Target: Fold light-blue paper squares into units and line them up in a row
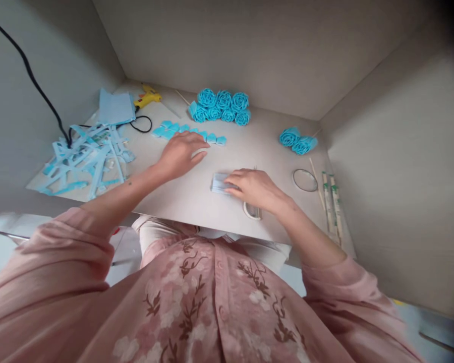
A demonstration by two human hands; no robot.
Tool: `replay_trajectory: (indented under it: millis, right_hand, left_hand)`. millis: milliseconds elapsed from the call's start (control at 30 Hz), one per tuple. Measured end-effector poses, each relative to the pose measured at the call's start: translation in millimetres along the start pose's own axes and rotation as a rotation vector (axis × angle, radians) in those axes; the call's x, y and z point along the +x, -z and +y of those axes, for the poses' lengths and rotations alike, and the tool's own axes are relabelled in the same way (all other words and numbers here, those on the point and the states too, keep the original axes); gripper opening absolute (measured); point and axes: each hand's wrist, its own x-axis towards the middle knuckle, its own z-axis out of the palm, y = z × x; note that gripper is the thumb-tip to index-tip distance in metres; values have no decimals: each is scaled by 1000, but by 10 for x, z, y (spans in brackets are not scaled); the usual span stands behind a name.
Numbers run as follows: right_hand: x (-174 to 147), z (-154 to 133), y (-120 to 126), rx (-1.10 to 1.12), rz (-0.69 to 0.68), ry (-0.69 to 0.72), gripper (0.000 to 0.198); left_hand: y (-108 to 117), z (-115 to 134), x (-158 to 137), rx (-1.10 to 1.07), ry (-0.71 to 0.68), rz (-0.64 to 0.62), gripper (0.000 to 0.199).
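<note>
Step in hand: small blue pieces (pixel 221 141) appear to be being sorted or set out in rows, while a pale-blue paper stack (pixel 217 184) is steadied.
Left hand (pixel 183 151): held palm-down over the right part of the rows, thumb parted from fingers; nothing is seen gripped, and contact is hidden.
Right hand (pixel 253 186): fingers are rested on the stack's right side; whether it is pinched cannot be told.
Stack: placed on the table (pixel 189 196), left of the right wrist, near the scissors (pixel 252 217).
Next move: a light fingertip pinch on 1 thin piece is probably called for.
</note>
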Motion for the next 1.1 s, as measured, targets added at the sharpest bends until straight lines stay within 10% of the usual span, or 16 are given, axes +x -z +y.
replay_trajectory:
  millis: [267,867,1100]
  right_hand:
    - [-181,-95,-497,-92,180,-147,23]
    - [-76,222,-521,443,285,-358,25]
    - [-94,225,-350,377,242,-196,15]
  left_hand:
    - [-388,640,39,-402,-147,-241,31]
    - [-520,401,-81,-733,36,-314,63]
    - [-509,378,76,-842,94,-360,71]
